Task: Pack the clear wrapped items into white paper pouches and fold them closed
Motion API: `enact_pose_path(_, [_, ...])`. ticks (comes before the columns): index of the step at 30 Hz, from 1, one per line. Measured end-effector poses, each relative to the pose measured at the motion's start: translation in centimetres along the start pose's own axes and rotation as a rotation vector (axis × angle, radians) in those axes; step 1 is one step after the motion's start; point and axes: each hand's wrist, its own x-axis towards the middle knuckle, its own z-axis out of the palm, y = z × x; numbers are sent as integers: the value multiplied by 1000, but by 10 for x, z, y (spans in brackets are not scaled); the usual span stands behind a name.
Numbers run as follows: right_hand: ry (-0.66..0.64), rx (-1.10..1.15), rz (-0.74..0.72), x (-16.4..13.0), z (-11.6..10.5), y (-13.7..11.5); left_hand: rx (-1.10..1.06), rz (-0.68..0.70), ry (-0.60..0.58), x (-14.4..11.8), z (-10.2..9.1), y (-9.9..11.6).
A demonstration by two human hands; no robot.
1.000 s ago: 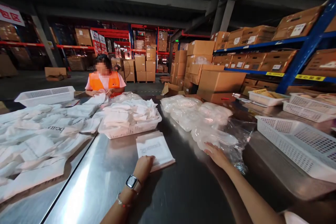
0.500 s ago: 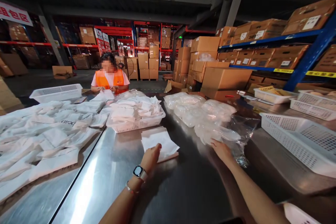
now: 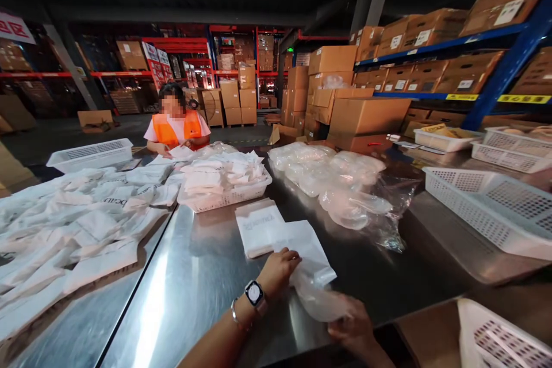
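On the metal table (image 3: 194, 253), a stack of white bags (image 3: 257, 221) is overlapped by a loose white bag (image 3: 308, 244), pinched at its edge by the left hand (image 3: 279, 270). A translucent pouch (image 3: 318, 302) beside it is gripped by the right hand (image 3: 352, 325).

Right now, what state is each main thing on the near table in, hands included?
Left hand: fingers curled on the white bag
White bag: unfolded, overlapping the stack in view
Stack: lying flat
Right hand: closed on the translucent item, blurred
Translucent item: held, crumpled
Middle basket: upright, heaped with white packets
Clear plastic packs: heaped together
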Motion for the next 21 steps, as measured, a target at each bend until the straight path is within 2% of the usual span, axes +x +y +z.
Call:
enact_pose_path(2, [-17,70,-261,13,-5,-11,-18,37,51,-1,2,1])
enact_pose_path(4, [10,11,-419,32,-11,-17,-51,74,89,-2,2,4])
enact_pose_path(7, [103,-229,-477,54,-16,-19,-84,117,155,-3,0,8])
enact_pose_path(9, [98,-348,-496,61,-14,-20,-90,137,192,-3,0,10])
enact_pose_path(12, [22,-505,-423,68,-7,-22,-93,144,190,-3,2,14])
enact_pose_path(16, [-115,-650,-143,79,6,-26,-100,45,185,-3,8,22])
enact_pose_path(18, [-141,-582,-55,82,16,-27,-150,-20,237,-2,9,25])
enact_pose_path(21, [-146,-401,-15,81,35,-24,-237,5,279,-3,9,25])
